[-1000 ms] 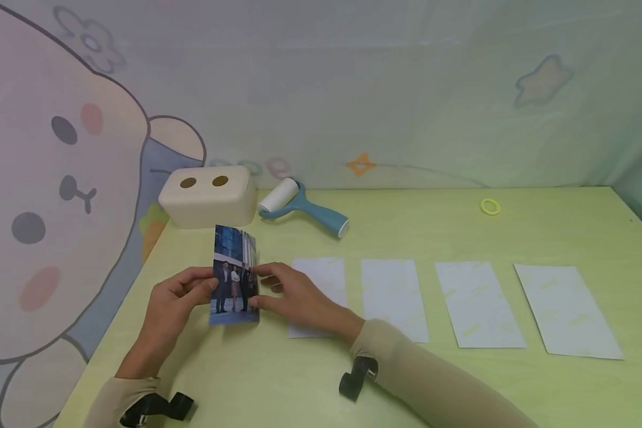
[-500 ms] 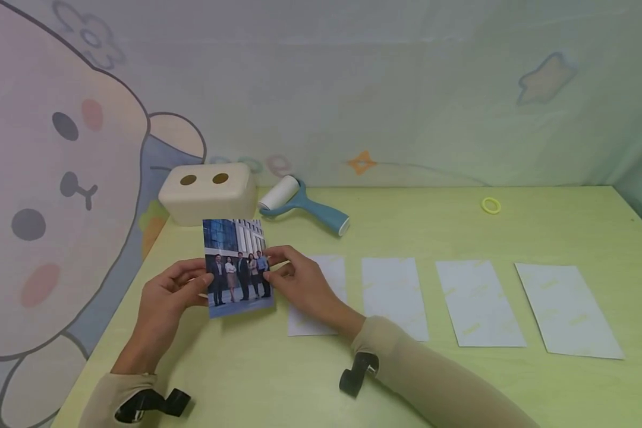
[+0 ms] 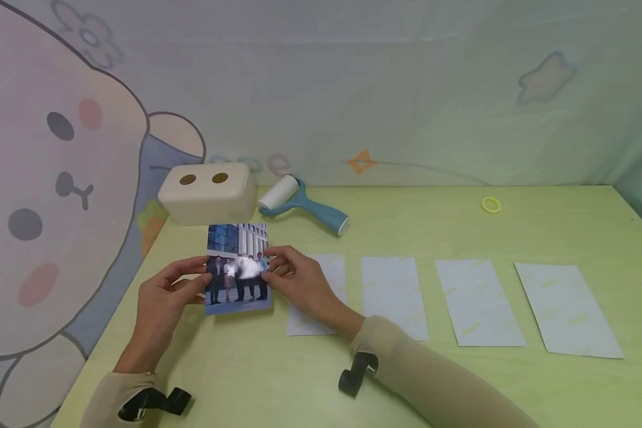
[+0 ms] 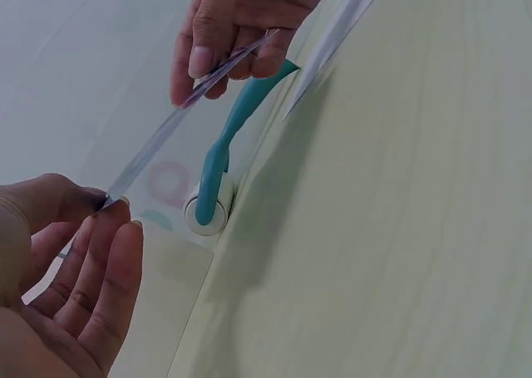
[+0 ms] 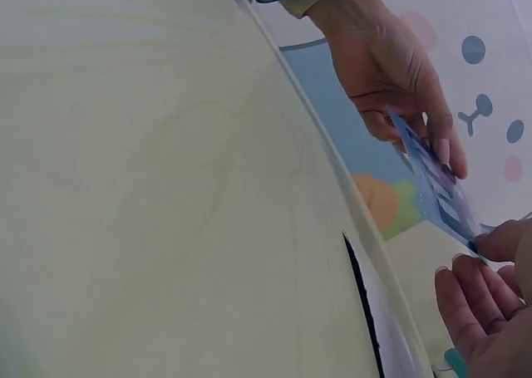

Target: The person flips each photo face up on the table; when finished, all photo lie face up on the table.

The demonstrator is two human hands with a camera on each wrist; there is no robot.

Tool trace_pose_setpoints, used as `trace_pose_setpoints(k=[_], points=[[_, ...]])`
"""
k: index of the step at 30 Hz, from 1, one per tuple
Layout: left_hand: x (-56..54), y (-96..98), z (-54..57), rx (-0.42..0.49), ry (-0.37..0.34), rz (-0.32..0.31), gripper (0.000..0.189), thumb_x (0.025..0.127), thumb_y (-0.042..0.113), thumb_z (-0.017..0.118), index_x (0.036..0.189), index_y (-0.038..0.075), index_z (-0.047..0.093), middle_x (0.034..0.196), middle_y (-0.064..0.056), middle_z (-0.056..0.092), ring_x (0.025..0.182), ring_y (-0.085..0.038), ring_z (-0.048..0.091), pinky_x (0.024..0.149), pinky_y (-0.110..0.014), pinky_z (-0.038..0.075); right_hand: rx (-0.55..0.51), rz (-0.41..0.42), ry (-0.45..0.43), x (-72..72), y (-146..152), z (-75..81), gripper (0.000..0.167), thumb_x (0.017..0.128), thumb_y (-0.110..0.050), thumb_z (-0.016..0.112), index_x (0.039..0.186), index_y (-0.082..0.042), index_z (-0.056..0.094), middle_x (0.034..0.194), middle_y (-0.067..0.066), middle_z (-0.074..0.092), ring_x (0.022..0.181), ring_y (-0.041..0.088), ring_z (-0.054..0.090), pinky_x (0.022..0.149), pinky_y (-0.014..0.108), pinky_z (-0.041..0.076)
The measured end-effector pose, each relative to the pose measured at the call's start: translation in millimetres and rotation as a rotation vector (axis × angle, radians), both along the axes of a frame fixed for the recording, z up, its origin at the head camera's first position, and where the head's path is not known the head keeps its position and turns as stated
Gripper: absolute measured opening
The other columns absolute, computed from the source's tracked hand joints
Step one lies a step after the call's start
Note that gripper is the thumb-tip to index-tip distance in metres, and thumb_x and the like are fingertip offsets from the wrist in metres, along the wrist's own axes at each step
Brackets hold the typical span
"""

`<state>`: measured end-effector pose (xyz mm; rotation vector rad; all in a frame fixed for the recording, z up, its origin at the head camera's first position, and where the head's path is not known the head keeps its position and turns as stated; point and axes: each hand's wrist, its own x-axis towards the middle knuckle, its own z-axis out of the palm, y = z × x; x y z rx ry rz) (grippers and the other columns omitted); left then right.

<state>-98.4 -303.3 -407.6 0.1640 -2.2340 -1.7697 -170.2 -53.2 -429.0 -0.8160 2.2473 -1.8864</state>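
A glossy photo of several people in front of a building is held up above the table. My left hand pinches its left edge between thumb and fingers. On the opposite edge, my right hand pinches it the same way. Glare covers the middle of the picture. In the left wrist view the photo appears nearly edge-on between both hands. A white card lies partly hidden under my right hand and wrist.
Three more white cards, a near one, a middle one and a far-right one, continue the row. Behind stand a cream box with two holes and a blue-handled lint roller. A yellow ring lies at the back right.
The photo, first angled sideways, has turned to face the head camera and been lowered slightly. My right hand shifted a little right with its edge; both hands keep their pinch.
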Motion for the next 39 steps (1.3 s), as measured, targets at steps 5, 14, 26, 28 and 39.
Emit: trace_pose_setpoints(k=[5, 14, 26, 28, 39], points=[[-1.7, -3.4, -6.0, -0.115, -0.042, 0.023, 0.034, 0.098, 0.01, 0.078, 0.13, -0.003, 0.073, 0.108, 0.011, 0.076, 0.08, -0.009, 0.073, 0.068, -0.028, 0.062, 0.023, -0.001, 0.034, 0.0, -2, -3.1, 0.037, 0.097, -0.006, 0.077, 0.133, -0.006, 0.069, 0.101, 0.006, 0.071, 0.089, 0.011, 0.071, 0.082, 0.024, 0.057], [-5.2, -5.3, -8.9, -0.19, -0.083, -0.005, 0.031, 0.098, 0.011, 0.079, 0.125, -0.003, 0.075, 0.102, 0.006, 0.075, 0.079, -0.011, 0.07, 0.068, -0.03, 0.062, 0.086, 0.013, 0.019, -1.6, -2, -7.6, 0.034, 0.097, -0.006, 0.078, 0.13, -0.004, 0.069, 0.099, 0.003, 0.072, 0.086, 0.01, 0.068, 0.082, 0.024, 0.056], [-10.4, -6.3, -11.8, -0.261, -0.215, -0.018, 0.031, 0.098, 0.007, 0.075, 0.128, -0.002, 0.075, 0.11, -0.017, 0.075, 0.079, -0.013, 0.069, 0.071, -0.026, 0.061, 0.178, -0.032, 0.053, 0.8, -5, -13.1, 0.024, 0.101, -0.011, 0.074, 0.123, -0.002, 0.072, 0.094, 0.003, 0.074, 0.083, 0.01, 0.069, 0.079, 0.024, 0.055], [-11.8, -6.5, -12.8, -0.276, -0.223, -0.026, 0.031, 0.099, 0.007, 0.074, 0.129, -0.002, 0.074, 0.109, -0.017, 0.075, 0.078, -0.014, 0.069, 0.07, -0.025, 0.06, 0.185, -0.035, 0.055, 0.2, -5, -12.7, 0.025, 0.099, -0.009, 0.075, 0.123, -0.002, 0.072, 0.092, 0.002, 0.074, 0.081, 0.009, 0.068, 0.078, 0.023, 0.054], [-23.6, -11.8, -18.0, -0.248, -0.277, -0.119, 0.034, 0.098, 0.006, 0.076, 0.13, -0.006, 0.072, 0.111, -0.015, 0.076, 0.079, -0.01, 0.072, 0.068, -0.028, 0.062, 0.195, -0.053, 0.072, -0.3, -7, -15.7, 0.021, 0.098, -0.011, 0.077, 0.117, -0.001, 0.072, 0.089, 0.003, 0.074, 0.078, 0.006, 0.065, 0.075, 0.022, 0.052]])
